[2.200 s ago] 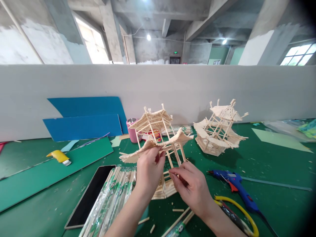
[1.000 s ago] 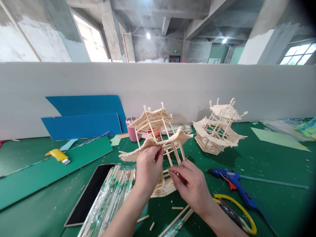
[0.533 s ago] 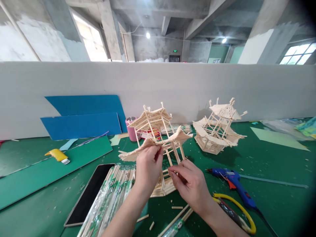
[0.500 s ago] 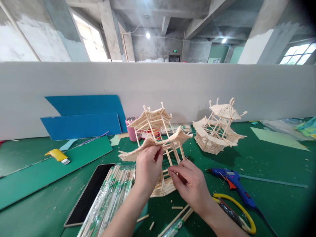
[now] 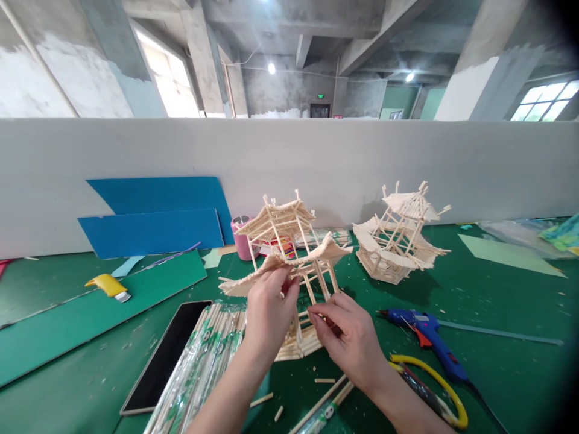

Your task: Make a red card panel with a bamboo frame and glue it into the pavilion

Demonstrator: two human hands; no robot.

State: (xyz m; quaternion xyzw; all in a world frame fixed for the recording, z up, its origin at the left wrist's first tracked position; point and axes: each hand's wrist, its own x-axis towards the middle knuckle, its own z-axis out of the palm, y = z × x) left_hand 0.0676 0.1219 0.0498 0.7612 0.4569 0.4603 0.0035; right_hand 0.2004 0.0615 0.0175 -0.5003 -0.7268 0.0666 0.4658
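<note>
Wooden pagoda model (image 5: 289, 253) pinched by left hand (image 5: 270, 313) and right hand (image 5: 350, 340)

Both forearms rise from the lower edge of the view and meet at the stick pavilion model (image 5: 289, 253). The left hand (image 5: 268, 313) is raised, back toward the camera, its fingers (image 5: 286, 278) pinched on the model's lower roof edge. The right hand (image 5: 350, 340) sits lower and to the right of the model's base — wrist bent, palm turned left, thumb and fingers (image 5: 316, 314) closed together against a post of the frame.
</note>
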